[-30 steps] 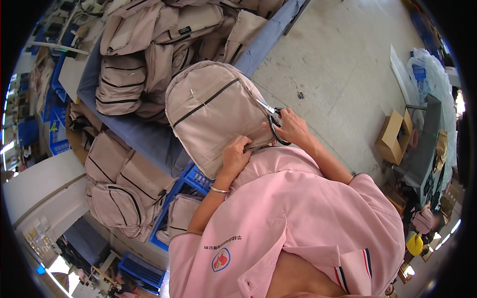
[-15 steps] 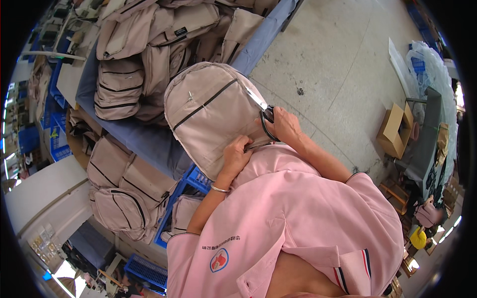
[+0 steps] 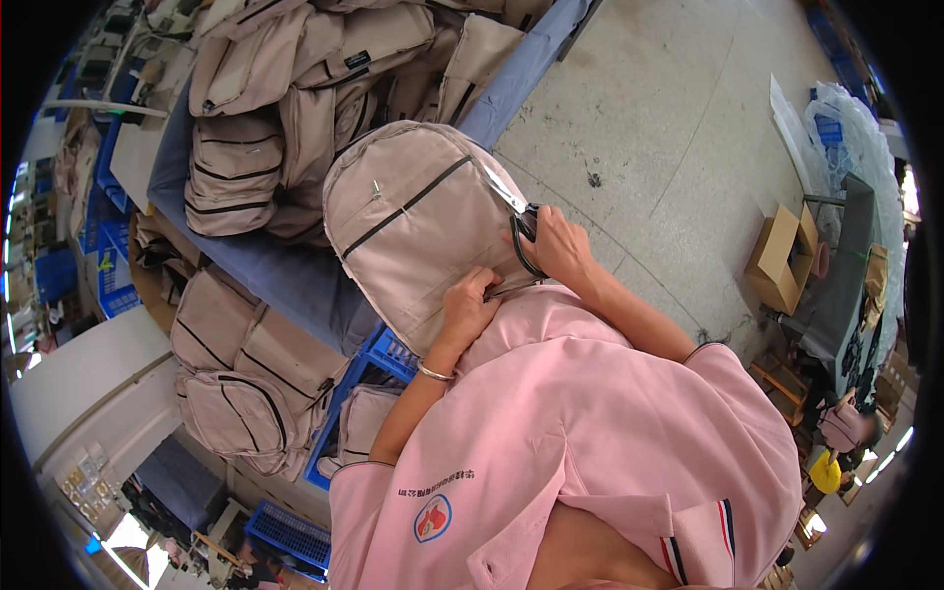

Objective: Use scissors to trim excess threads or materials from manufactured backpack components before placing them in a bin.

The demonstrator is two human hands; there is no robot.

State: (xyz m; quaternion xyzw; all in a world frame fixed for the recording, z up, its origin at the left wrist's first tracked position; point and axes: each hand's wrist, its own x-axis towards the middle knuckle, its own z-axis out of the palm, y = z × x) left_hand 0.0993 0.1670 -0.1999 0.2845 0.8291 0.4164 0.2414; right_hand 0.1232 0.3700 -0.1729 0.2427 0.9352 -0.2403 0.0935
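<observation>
A beige backpack (image 3: 408,251) with a black zipper line across it leans against my front. My left hand (image 3: 470,307) is closed on its lower edge, fingers curled in and pressed into the fabric close to my shirt. At the backpack's right side, my right hand (image 3: 555,246) grips a pair of scissors (image 3: 505,191) by the black handles. The silver blades point up and to the left, lying over the backpack's right edge. A small metal zipper pull shows on the upper panel. What exactly my left fingertips pinch is hidden.
Beyond the backpack, a heap of beige backpacks (image 3: 236,162) lies on a surface covered with blue-grey cloth (image 3: 265,270). More backpacks (image 3: 246,364) stand at the left, by a blue plastic crate (image 3: 393,356). An open cardboard box (image 3: 779,258) sits on the concrete floor (image 3: 649,128) at right.
My right hand and the scissors have shifted very slightly up and left. My left hand and the backpack stay nearly where they were.
</observation>
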